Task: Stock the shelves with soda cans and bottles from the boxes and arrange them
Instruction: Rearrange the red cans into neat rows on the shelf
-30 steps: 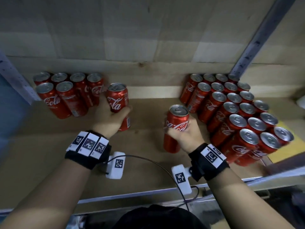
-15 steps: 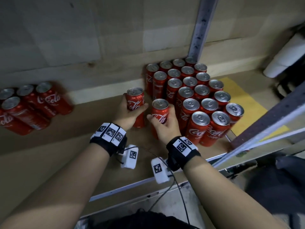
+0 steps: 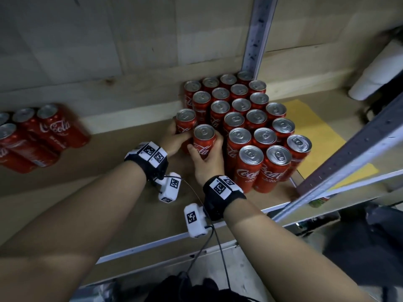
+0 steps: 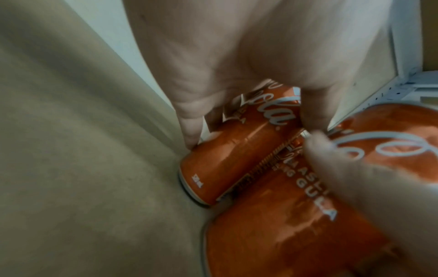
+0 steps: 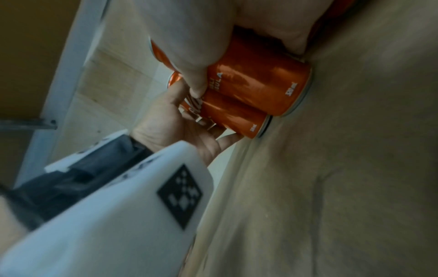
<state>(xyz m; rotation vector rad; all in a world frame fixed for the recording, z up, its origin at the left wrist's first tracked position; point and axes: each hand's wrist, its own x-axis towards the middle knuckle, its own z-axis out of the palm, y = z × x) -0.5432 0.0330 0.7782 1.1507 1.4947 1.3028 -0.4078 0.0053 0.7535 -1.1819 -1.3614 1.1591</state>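
a tall red aluminium cola can (image 3: 185, 123) is gripped by the left hand (image 3: 174, 141), fingers curled round its side; a 2nd red cola can w/ silver top (image 3: 204, 140) is held by the right hand (image 3: 207, 162), thumb & fingers wrapped round it. both cans are stood upright on the brown wooden shelf board (image 3: 109, 192), touching each other, just beside the big block of upright red cans (image 3: 250, 125) by the grey metal upright (image 3: 257, 33). a smaller cluster of red cans (image 3: 32, 136) is seen well apart at far left.

Right block (image 3: 250, 162) had 20 cans; 2 held cans (image 3: 204, 138) beside it, 2 hands (image 3: 206, 164); left group (image 3: 54, 129) showed 4 cans, edge cut.
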